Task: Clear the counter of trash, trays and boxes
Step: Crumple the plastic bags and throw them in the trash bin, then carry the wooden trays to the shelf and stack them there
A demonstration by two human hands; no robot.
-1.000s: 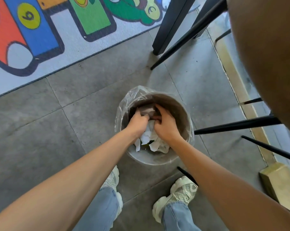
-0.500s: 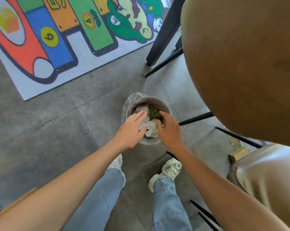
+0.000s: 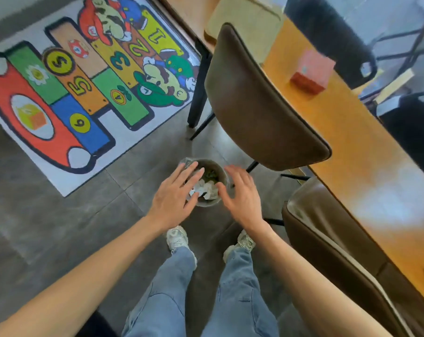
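Centre frame: I see the left hand (image 3: 175, 194) and right hand (image 3: 241, 198) spread flat, fingers splayed and empty, above either side of the bin (image 3: 207, 204) on the grey floor. White crumpled trash (image 3: 205, 188) lies inside it. Upper right: a red box (image 3: 312, 72) on the counter (image 3: 352, 132), behind a brown chair (image 3: 257, 105).

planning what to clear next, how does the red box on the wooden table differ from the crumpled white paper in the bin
The red box keeps a firm, squared shape; the crumpled white paper is wadded and shapeless. The box stands on the orange-brown wooden table; the paper lies inside the round grey bin on the floor. Neither is held.
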